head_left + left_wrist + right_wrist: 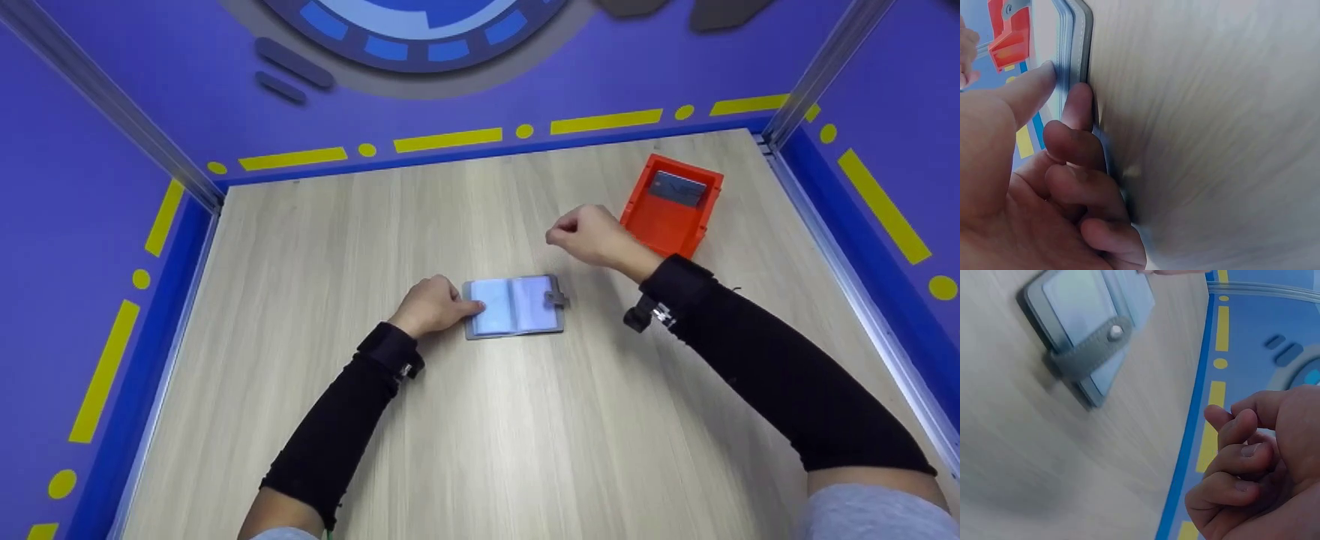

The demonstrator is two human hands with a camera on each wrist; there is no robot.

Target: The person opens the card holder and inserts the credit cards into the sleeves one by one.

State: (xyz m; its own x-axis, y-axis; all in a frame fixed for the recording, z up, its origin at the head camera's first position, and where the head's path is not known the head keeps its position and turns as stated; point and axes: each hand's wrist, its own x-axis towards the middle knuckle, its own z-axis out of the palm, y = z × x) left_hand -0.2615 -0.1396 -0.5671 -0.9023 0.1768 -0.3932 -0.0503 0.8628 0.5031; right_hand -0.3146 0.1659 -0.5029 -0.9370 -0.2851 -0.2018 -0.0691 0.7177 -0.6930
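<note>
A small card holder (514,307) with a grey stitched cover and clear sleeves lies spread open on the table. Its snap strap (1092,349), with a metal stud, reaches over the right edge. My left hand (431,306) pinches the holder's left edge, thumb on the sleeves and index finger against the cover's rim, as the left wrist view shows. Raised above the table, up and right of the holder, my right hand (589,234) has its fingers curled and thumb by the index finger. Nothing shows between them.
An orange-red bin (660,226) stands at the back right, beyond my right wrist, with a dark grey card (677,188) in its far end. Blue-purple panels with yellow marks (606,121) enclose the wooden table (360,232) at the back and both sides.
</note>
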